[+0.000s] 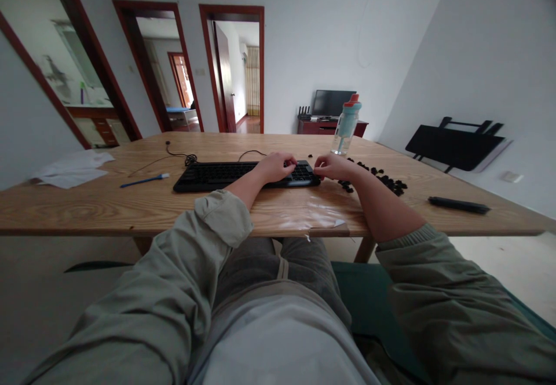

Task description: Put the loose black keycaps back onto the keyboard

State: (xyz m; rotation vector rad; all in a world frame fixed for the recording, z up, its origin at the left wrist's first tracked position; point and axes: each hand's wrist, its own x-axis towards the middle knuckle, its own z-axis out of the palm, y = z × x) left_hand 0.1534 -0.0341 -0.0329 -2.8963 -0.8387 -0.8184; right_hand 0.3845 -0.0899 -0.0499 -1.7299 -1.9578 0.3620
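Note:
A black keyboard lies across the wooden table in front of me. My left hand rests over its right part, fingers curled together above the keys; what they hold, if anything, is too small to make out. At the keyboard's right end, my right hand has its fingertips pinched by the edge, and I cannot make out anything between them. Many small black pieces, like loose keycaps, are scattered to the right of and behind my right forearm.
A clear bottle with a red lid stands behind my right hand. On the left lie a blue brush, white paper and a coiled cable. A black elongated object lies at the right of the table.

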